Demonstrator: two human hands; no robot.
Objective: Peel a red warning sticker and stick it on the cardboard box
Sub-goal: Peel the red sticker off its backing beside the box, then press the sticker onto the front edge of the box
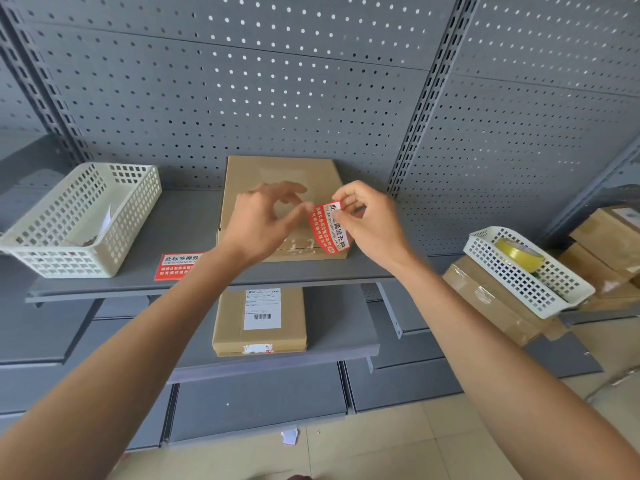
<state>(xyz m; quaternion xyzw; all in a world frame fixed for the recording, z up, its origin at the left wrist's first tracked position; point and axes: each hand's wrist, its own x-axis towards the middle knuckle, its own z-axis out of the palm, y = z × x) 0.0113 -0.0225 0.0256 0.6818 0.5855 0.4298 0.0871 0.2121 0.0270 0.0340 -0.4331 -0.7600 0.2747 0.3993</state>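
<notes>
Grey pegboard shelving (311,81) fills the upper frame. At frame centre, the cardboard box (277,181) lies flat on the shelf (187,230). A white basket (79,220) stands at centre left; a second basket (526,271), at right, contains a yellow tape roll (519,258). The right hand (372,220) pinches the red warning sticker (329,227) at its upper end, over the box's right front corner. The left hand (266,223) is partly closed, fingertips touching the sticker's left edge. A second sticker sheet (176,266) lies on the shelf at left.
</notes>
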